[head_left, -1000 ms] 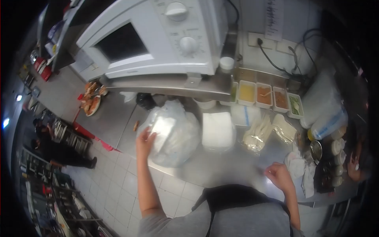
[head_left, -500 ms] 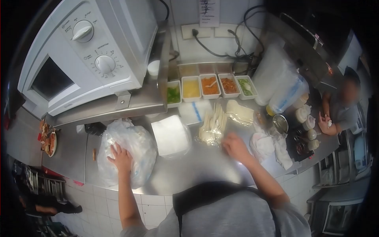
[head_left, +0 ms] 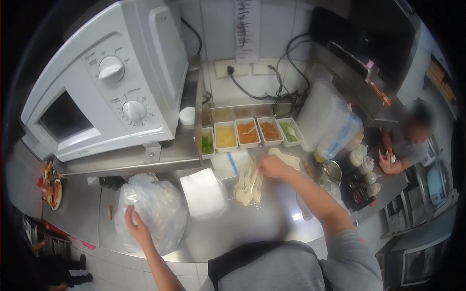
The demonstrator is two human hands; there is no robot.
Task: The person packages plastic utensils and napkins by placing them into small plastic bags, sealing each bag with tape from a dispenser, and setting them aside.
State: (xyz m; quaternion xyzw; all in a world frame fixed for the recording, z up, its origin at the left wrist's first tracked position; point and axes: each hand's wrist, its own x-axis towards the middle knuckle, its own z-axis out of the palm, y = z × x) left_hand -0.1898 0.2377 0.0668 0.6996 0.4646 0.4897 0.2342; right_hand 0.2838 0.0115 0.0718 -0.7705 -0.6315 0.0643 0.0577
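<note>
My left hand [head_left: 137, 225] is at the left side of a full, translucent plastic bag [head_left: 162, 208], its fingers stretched out and nothing in them. My right hand [head_left: 273, 166] reaches across the counter with its fingers curled together at the handle ends of a bundle of wooden forks [head_left: 250, 186] in clear wrap. What those fingers pinch, if anything, is hidden. Partly behind that hand lies another wrapped stack of wooden cutlery [head_left: 287, 157]. Between the bag and the forks sits a stack of white napkins [head_left: 204, 193], with a white packet with a blue stripe [head_left: 230, 164] behind it.
Several white tubs of toppings [head_left: 248, 132] line the back of the steel counter [head_left: 233, 233]. A microwave [head_left: 102, 87] overhangs the left. Plastic bags [head_left: 325, 116], a metal cup [head_left: 332, 170] and squeeze bottles [head_left: 359, 157] stand right. A co-worker [head_left: 410, 136] is beyond.
My right hand has moved forward and left to the fork handles. My left hand has come back from the top of the bag to its left side. The camera view has shifted.
</note>
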